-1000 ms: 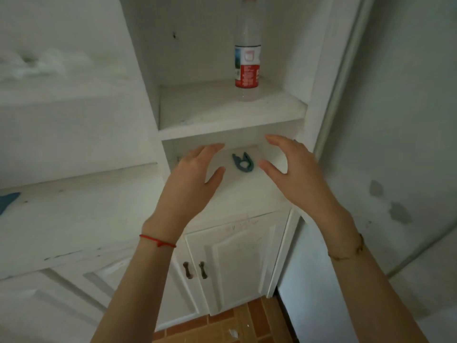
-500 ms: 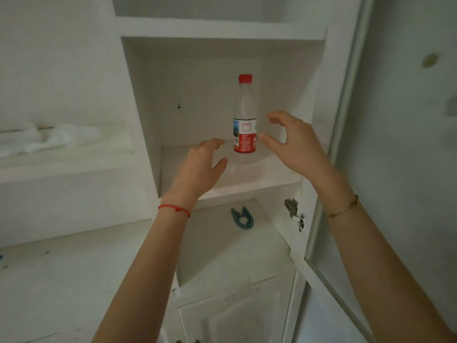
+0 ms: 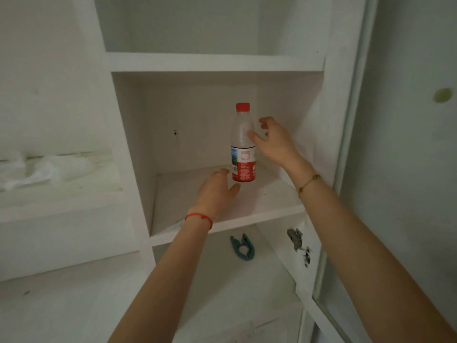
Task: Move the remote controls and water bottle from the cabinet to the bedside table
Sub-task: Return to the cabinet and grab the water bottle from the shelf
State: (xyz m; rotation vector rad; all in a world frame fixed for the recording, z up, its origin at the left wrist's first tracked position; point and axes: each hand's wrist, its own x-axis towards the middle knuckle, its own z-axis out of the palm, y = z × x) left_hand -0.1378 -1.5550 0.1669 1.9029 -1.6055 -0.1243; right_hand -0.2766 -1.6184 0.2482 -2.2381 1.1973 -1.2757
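A clear water bottle [image 3: 242, 144] with a red cap and a red label stands upright on a white cabinet shelf [image 3: 247, 219]. My right hand [image 3: 274, 142] is open just to the right of the bottle, its thumb touching the bottle's upper part and its fingers curled behind. My left hand [image 3: 215, 194] is open and lies low in front of the bottle's base, its fingertips close to the label. No remote controls are in view.
A blue clip [image 3: 242, 247] lies on the surface under the shelf. A metal hinge [image 3: 295, 240] sits on the cabinet's right wall, with the open door's edge [image 3: 346, 169] beside it. A white countertop [image 3: 61, 300] extends left, with crumpled plastic [image 3: 42, 169] on a ledge.
Both hands have reached further into the shelf. My right hand has closed in on the bottle and its thumb now touches it. The view has tilted up a little.
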